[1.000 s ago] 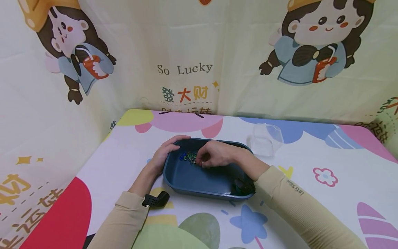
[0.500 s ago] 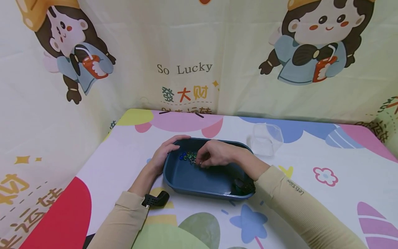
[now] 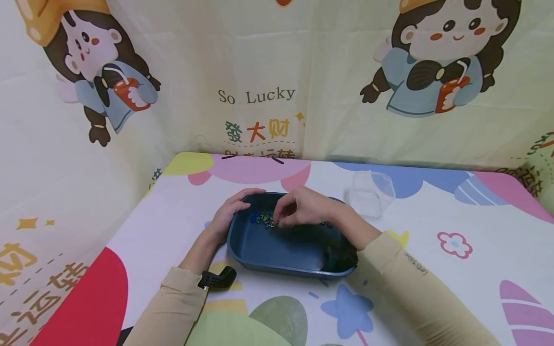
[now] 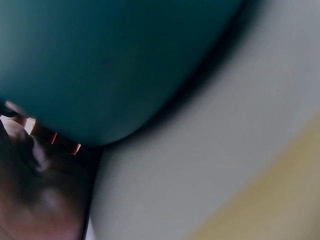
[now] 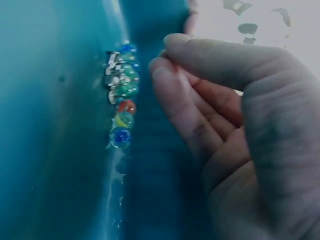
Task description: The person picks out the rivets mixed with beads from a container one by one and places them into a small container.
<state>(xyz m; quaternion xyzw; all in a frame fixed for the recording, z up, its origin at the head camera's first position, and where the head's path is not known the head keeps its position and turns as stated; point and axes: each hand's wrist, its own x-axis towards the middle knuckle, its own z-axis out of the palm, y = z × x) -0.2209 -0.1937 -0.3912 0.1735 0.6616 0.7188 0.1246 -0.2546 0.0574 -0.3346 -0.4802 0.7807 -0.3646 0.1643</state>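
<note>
Glass marbles (image 3: pixel 263 218) partly hide behind the right hand (image 3: pixel 305 206).

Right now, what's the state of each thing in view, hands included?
Basin: upright on the table, marbles inside
Marbles: loose, mostly clustered
Clear box: on the table, nothing visible inside
Left hand: gripping the basin's left end
Right hand: fingers curled; can't tell if holding a marble

Dark blue tub (image 3: pixel 277 252), blue, green and seemingly orange marbles (image 5: pixel 125 90), beige sleeves (image 3: pixel 169 302)
</note>
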